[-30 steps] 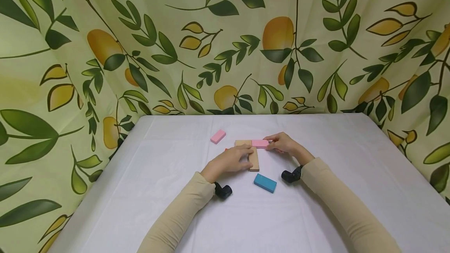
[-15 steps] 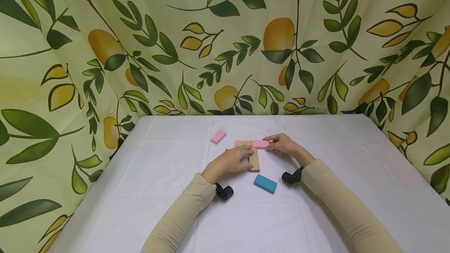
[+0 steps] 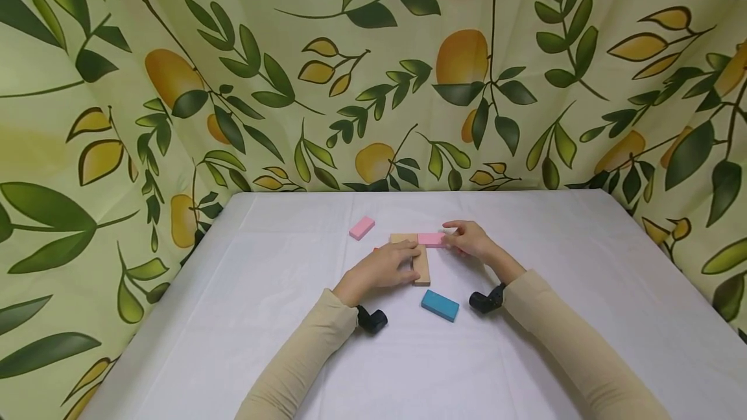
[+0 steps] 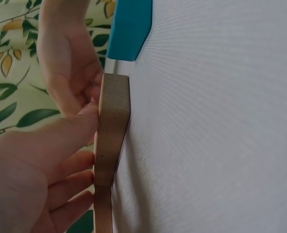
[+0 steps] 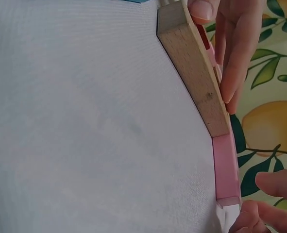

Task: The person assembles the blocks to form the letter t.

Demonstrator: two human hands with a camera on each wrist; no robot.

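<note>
My left hand point(image 3: 382, 266) rests over a plain wooden block point(image 3: 421, 272), thumb near its close end and fingers toward its far end. In the left wrist view, the thumb lies on the top of that block. Beyond it, a second wooden block point(image 3: 403, 237) lies crosswise, end to end with a pink block point(image 3: 430, 240). At the pink block's free end is my right hand point(image 3: 471, 238), index finger and thumb apart. A red block point(image 5: 203, 36) shows partly beneath the left hand in the right wrist view; the rest is hidden.
A blue block point(image 3: 440, 305) lies on the white tablecloth point(image 3: 280, 258), nearer than the wooden blocks. Another pink block point(image 3: 362, 227) sits apart at the far left. Behind the table hangs a leaf-patterned curtain point(image 3: 245, 115). Both wrists carry small black cameras.
My right hand's index finger and thumb have parted from their pinch on the pink block's end. The left hand and the blocks have stayed in place.
</note>
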